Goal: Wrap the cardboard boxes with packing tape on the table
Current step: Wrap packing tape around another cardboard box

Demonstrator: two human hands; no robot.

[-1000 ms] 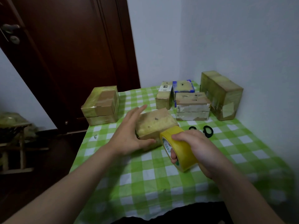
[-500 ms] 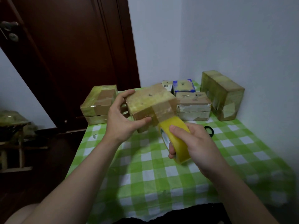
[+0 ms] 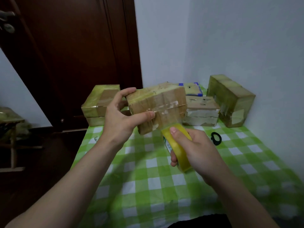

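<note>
**Small cardboard box held in the air, with the tape roll at its lower edge**

The small brown cardboard box (image 3: 156,109), already banded with yellowish and clear tape, is held clear of the table and tilted, its long front face towards the camera. The left hand (image 3: 120,119) grips it from the left end: the thumb lies pressed across the front face and the fingers curl over the far upper corner. A strip of clear packing tape (image 3: 171,120) runs from the right part of the front face down to the yellow roll of packing tape (image 3: 180,153), which sits just below the box's lower right corner. The right hand (image 3: 199,150) is closed around this roll, thumb on the outer band and fingertips hooked through the core.

Below both hands lies the table under a green-and-white checked cloth (image 3: 148,178). At its far left edge rests a flat taped cardboard box (image 3: 102,104). Behind the held box stand a white-sided cardboard box (image 3: 201,114) and a small blue-edged box (image 3: 192,88). A large taped cardboard block (image 3: 230,99) stands by the right wall. A black ring-shaped object (image 3: 216,139) lies on the cloth near the right hand; what it is cannot be told. A dark brown wooden door (image 3: 74,55) fills the left background, and a wooden stool (image 3: 11,129) stands on the floor at far left
</note>
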